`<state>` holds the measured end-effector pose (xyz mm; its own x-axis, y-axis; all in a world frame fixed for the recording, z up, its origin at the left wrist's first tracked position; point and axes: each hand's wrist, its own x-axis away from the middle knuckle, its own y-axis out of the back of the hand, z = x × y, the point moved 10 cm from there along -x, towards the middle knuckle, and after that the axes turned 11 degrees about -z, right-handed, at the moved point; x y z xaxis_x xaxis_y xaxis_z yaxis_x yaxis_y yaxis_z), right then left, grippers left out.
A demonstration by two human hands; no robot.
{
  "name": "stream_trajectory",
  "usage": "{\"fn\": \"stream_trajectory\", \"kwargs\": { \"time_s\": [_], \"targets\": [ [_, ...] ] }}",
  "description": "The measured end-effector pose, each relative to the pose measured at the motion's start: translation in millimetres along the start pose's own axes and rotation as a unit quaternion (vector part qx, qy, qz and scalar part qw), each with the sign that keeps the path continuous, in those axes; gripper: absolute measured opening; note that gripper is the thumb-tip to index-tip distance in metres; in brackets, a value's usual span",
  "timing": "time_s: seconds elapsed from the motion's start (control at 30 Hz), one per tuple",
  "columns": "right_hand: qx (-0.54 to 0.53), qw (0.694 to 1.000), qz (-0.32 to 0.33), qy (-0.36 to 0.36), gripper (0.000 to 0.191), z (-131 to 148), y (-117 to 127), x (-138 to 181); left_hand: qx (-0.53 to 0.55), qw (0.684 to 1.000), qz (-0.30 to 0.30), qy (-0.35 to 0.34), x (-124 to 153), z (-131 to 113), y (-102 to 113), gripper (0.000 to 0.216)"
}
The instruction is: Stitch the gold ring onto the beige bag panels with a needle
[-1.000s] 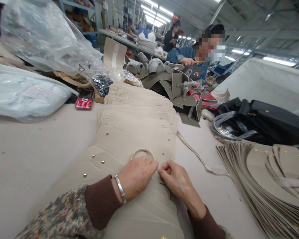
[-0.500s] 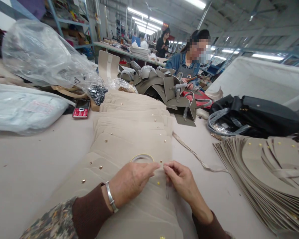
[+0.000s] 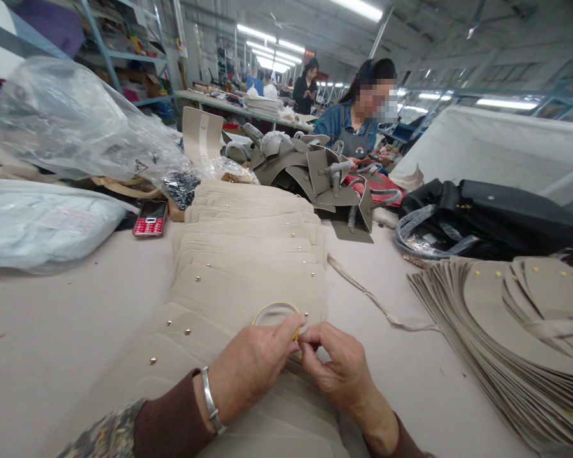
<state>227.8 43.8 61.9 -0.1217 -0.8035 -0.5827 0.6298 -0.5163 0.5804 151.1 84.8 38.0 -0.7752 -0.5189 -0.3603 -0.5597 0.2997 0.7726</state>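
My left hand (image 3: 252,367) and my right hand (image 3: 337,367) meet fingertip to fingertip over a long row of overlapping beige leather panels (image 3: 248,280) studded with small gold rivets. Both hands are pinched. A thin yellowish tape roll (image 3: 275,313) rises just beyond my left fingers, which seem to hold its near edge. My right fingers pinch at a small yellow bit beside the roll; what it is I cannot make out. A silver bracelet sits on my left wrist.
A fanned stack of beige panels (image 3: 516,331) lies at the right. A red phone (image 3: 149,218), clear plastic bags (image 3: 76,127) and a white bag (image 3: 42,226) sit at the left. Grey bag parts (image 3: 315,178), a black bag (image 3: 496,219) and a seated person (image 3: 358,124) are beyond.
My hands have closed together and lifted slightly. The tape roll's near edge has come up off the panel between my fingers. The camera has shifted a little.
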Motion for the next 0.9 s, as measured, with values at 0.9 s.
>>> {"fn": "stream_trajectory", "kwargs": {
  "time_s": [0.9],
  "targets": [
    [0.085, 0.938, 0.082, -0.326, 0.022, -104.5, -28.0, 1.0, -0.151, 0.983, 0.085, 0.059, -2.1, 32.4, -29.1, 0.013]
  ]
}}
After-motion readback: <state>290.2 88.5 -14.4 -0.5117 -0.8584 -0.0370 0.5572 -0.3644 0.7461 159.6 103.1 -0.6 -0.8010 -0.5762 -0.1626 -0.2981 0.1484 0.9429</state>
